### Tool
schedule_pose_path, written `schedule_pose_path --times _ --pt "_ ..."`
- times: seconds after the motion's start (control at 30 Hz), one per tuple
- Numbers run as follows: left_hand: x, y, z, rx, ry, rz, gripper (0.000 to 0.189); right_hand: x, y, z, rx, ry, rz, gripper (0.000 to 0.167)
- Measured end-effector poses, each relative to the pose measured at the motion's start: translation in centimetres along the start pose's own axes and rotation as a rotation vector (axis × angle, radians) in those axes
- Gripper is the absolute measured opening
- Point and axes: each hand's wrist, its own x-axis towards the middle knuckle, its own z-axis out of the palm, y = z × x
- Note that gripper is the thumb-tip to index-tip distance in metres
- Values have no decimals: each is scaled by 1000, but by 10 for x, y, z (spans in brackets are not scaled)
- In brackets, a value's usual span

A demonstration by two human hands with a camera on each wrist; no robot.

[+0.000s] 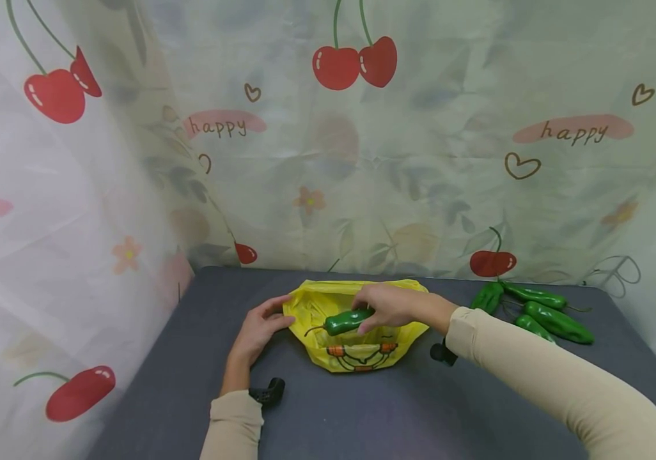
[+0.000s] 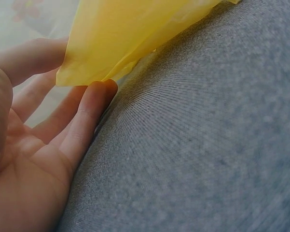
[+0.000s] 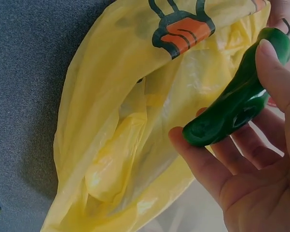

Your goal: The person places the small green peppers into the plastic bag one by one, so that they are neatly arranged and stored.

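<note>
In the head view a yellow plastic bag [image 1: 328, 358] lies on the dark grey table with its mouth spread wide. At the bag's left edge, my left hand [image 1: 256, 329] holds the plastic between thumb and fingers; the left wrist view shows its fingertips [image 2: 102, 92] at a corner of the bag [image 2: 111, 38]. Over the mouth, my right hand [image 1: 388, 305] grips a green pepper [image 1: 345, 321] by its blunt end, stem toward the left. The right wrist view shows the pepper [image 3: 231, 104] between thumb and fingers, above the bag's opening [image 3: 154, 125].
Several more green peppers [image 1: 558, 321] lie in a loose group at the table's back right, beyond my right forearm. A patterned curtain [image 1: 420, 128] hangs along the back and left of the table [image 1: 362, 415].
</note>
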Motion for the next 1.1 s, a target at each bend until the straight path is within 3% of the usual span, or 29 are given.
schedule_pose_path --times 0.2,0.5,0.63,0.9,1.1 --pt "1 -1 0 -1 0 -4 53 -3 0 1 22 -26 17 53" --pt "0 -1 0 6 9 -5 53 -4 -6 6 -9 14 -20 54" --pt "1 0 1 3 13 -11 53 -7 -14 10 -98 102 -15 59" --pt "1 2 2 10 7 -6 55 -17 -25 24 -354 358 -20 68" --pt "-1 1 3 7 14 -8 53 -23 -23 33 -361 430 11 75"
